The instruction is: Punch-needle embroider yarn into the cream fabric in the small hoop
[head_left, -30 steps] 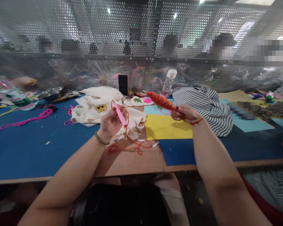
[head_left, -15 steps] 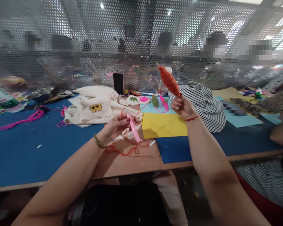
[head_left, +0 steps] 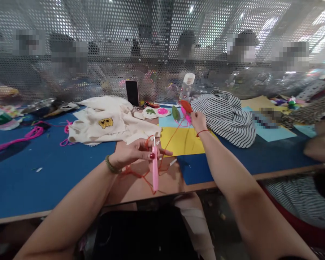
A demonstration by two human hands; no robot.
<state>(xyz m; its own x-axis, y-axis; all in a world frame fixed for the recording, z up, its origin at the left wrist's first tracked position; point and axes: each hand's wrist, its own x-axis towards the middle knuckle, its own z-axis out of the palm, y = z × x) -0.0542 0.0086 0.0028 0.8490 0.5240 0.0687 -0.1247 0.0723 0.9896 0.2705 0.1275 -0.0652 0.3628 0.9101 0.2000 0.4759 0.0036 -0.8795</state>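
Right fingers (head_left: 195, 116), pinched on the orange bobbin (head_left: 186, 106), have lowered; left fingers (head_left: 145, 155) grip the pink tool (head_left: 155, 171), now upright.

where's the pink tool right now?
Head view, just left of centre: the pink tool is in the left hand, nearer the camera than the white cloth.

Craft workshop (orange yarn (head_left: 186, 106); cloth (head_left: 117, 124))

Head-worn view, forward (and down), near table (head_left: 59, 169)
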